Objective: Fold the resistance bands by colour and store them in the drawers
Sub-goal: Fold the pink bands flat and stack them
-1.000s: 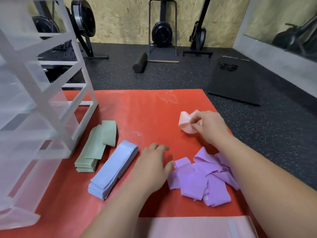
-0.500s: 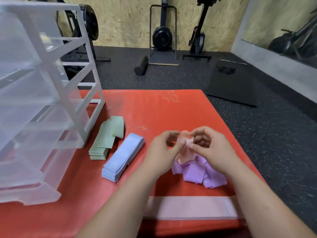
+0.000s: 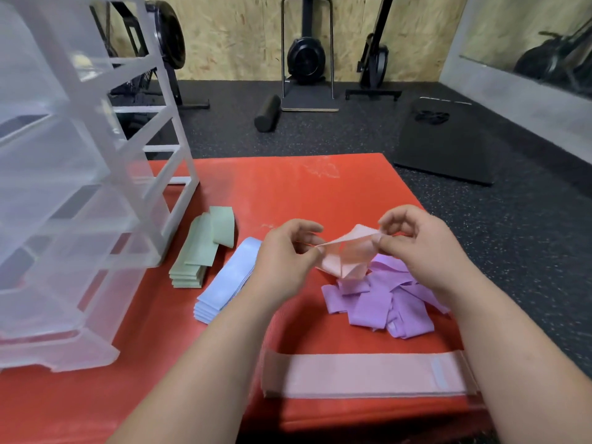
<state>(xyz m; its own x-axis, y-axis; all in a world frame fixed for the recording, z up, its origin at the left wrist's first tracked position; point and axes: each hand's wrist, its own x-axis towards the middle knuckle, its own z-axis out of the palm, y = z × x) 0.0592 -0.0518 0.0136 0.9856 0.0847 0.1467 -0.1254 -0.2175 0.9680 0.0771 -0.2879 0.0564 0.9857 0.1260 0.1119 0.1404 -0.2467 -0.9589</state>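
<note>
Seen from the person's head, two bare hands meet above the middle of a red mat (image 3: pixel 288 193) and share one crumpled pink band (image 3: pixel 344 256). The left hand (image 3: pixel 285 251) pinches the band's left end between thumb and forefinger, its other fingers curled in. The right hand (image 3: pixel 419 248), at 3 o'clock from the left, pinches the right end the same way, with its remaining fingers loosely bent above. The band hangs between them, lifted off the mat, twisted and partly opened. Just under it, toward 5 o'clock, lies a loose heap of purple bands (image 3: pixel 384 302). At 9 o'clock from the hands sits a folded blue stack (image 3: pixel 227 280), with a folded green stack (image 3: pixel 201 251) just beyond it. A long pink strip (image 3: pixel 362 374) lies flat at 6 o'clock, along the mat's near edge. A clear plastic drawer unit (image 3: pixel 64 187) stands at the mat's 9 o'clock side.
</note>
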